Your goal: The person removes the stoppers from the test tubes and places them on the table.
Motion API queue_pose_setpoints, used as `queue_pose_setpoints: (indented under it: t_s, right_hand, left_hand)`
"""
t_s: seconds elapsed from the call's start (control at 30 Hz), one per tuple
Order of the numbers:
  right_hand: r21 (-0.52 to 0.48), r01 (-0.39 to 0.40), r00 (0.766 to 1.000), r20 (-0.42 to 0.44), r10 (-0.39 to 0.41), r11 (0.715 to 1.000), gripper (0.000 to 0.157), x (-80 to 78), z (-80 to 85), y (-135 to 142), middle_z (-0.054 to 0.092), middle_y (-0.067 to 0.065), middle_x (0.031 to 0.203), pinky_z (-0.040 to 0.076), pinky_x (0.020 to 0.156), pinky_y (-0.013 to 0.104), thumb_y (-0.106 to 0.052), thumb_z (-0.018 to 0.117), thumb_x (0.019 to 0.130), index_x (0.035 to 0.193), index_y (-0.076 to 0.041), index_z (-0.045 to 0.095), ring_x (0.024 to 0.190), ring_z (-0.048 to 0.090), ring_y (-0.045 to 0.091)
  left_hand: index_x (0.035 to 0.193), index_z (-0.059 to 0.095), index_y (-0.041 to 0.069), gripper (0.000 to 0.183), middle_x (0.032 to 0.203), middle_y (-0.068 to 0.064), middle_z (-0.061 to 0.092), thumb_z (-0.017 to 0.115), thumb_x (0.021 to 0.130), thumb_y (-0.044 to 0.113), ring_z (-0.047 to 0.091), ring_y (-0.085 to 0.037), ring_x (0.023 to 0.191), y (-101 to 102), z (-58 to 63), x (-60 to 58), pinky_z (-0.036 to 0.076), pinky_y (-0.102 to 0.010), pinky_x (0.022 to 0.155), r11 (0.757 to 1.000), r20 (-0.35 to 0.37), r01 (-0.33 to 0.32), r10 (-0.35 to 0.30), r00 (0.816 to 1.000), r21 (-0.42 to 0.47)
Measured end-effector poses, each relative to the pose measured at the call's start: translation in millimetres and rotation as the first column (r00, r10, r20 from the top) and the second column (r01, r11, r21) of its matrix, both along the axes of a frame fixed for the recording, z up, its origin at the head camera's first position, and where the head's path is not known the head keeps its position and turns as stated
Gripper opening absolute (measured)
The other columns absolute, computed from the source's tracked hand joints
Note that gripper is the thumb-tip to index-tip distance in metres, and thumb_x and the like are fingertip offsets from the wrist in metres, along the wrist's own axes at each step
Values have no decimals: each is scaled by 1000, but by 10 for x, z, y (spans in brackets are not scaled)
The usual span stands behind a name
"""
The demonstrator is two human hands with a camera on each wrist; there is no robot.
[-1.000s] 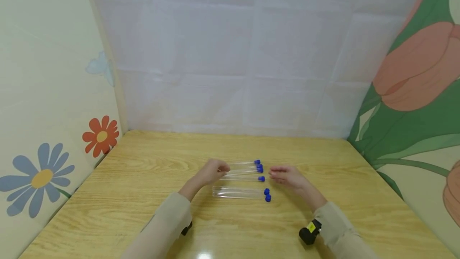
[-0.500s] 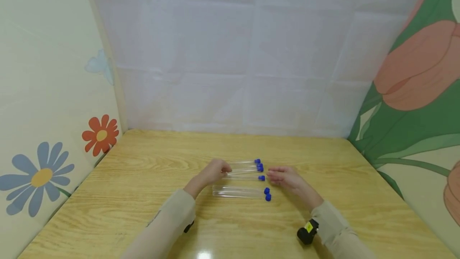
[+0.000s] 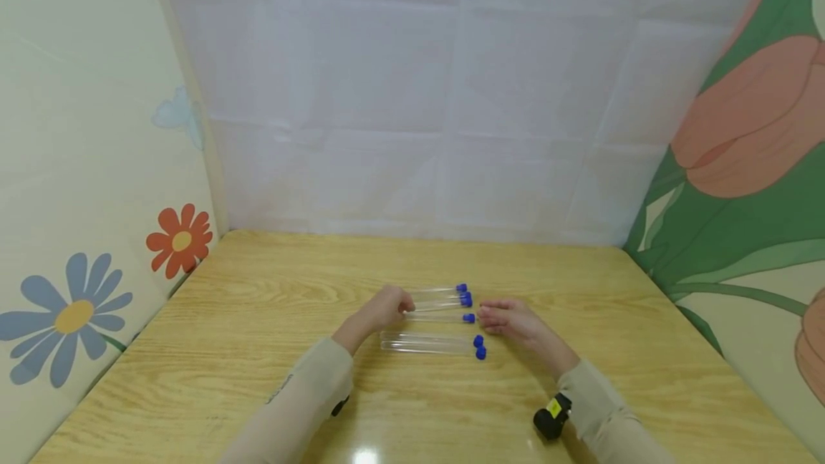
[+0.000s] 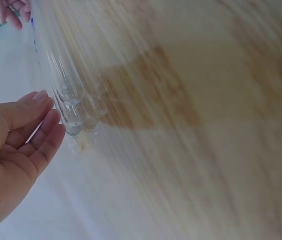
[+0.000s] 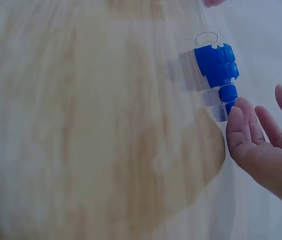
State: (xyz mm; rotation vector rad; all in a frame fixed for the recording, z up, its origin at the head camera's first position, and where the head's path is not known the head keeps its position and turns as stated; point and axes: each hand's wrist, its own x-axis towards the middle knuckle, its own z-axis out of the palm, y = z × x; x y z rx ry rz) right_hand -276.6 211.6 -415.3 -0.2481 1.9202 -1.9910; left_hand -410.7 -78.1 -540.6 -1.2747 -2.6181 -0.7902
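Note:
Several clear test tubes with blue caps lie crosswise on the table, rounded ends to the left. Farther back is a loose group of tubes (image 3: 438, 303); a front pair (image 3: 428, 343) lies nearer the camera. My left hand (image 3: 385, 308) is at the rounded ends of the back group. In the left wrist view, its loosely bent fingers (image 4: 48, 145) are right beside the tube ends (image 4: 75, 114); contact is hard to tell. Just right of the blue caps (image 3: 467, 299), my right hand (image 3: 512, 322) holds nothing. Its fingertips (image 5: 236, 117) are close to the lowest cap (image 5: 230, 106) in the right wrist view.
The wood-grain table (image 3: 271, 271) extends around the tubes. A white cloth (image 3: 412, 92) hangs behind it, with flower-printed panels at left (image 3: 97, 163) and right (image 3: 741, 127). A black wrist camera (image 3: 551, 417) is under the right sleeve.
My left hand has shifted slightly right along the back tubes. My right hand has come a little closer to the caps. The front pair keeps its place.

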Motion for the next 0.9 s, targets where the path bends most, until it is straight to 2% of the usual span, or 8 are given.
queue_pose_setpoints:
  t_s: [0.13,0.17,0.23,0.33,0.57,0.67,0.8,0.9]
  right_hand:
    - [-10,-14,1000,-1,14,1000,41,-3,-13,-1,64,8,91,50,75,29,5,45,89,120,25,28,80,61,16]
    - [-12,-15,1000,0,15,1000,40,-3,-15,-1,64,8,90,50,74,29,5,45,89,120,25,29,80,61,16]
    - [-14,-15,1000,2,15,1000,39,1,-15,-1,64,8,90,50,74,29,5,45,89,119,25,30,80,61,15]
    - [-10,-6,1000,9,6,1000,39,11,-10,-1,64,8,89,50,74,29,6,45,89,119,25,30,79,61,15]
    - [43,-13,1000,14,13,999,41,29,12,0,64,8,91,50,76,29,1,45,91,121,24,30,81,61,15]
    - [61,-11,1000,11,10,998,40,27,12,4,64,9,92,50,76,29,0,45,91,120,24,31,81,61,15]
    - [63,-9,1000,5,9,998,40,29,20,7,64,10,94,50,76,29,1,45,91,121,24,32,82,61,16]
    - [46,-16,1000,5,16,999,39,36,21,4,64,10,93,50,75,28,2,44,91,120,24,31,81,61,15]
  left_hand:
    - [85,69,0,22,82,-8,66,64,68,-13,60,-18,74,54,997,845,50,-25,65,998,99,-53,54,994,-20]
    - [85,69,-2,22,84,-10,66,63,69,-15,60,-20,76,67,1176,997,50,-26,67,997,133,-70,72,989,-21]
    - [82,68,-5,20,83,-14,65,62,68,-17,61,-24,76,77,1331,1153,51,-26,67,998,124,-66,66,990,-10]
    - [83,69,-4,20,82,-14,66,62,68,-15,61,-23,76,64,1230,1095,51,-25,66,998,97,-58,60,993,-24]
    - [81,71,8,14,77,1,65,70,69,0,57,-9,66,24,203,289,48,-19,56,999,-10,14,-15,1000,-38]
    - [81,71,15,17,78,7,64,71,69,2,57,-5,67,35,63,182,48,-17,58,999,2,4,-4,1000,-38]
    - [82,70,7,17,78,0,65,68,71,-5,59,-12,70,73,734,718,49,-18,62,998,66,-24,28,997,-52]
    - [84,69,-3,14,81,-11,66,65,72,-8,61,-19,72,76,1121,1040,50,-22,64,998,42,-20,23,999,-62]
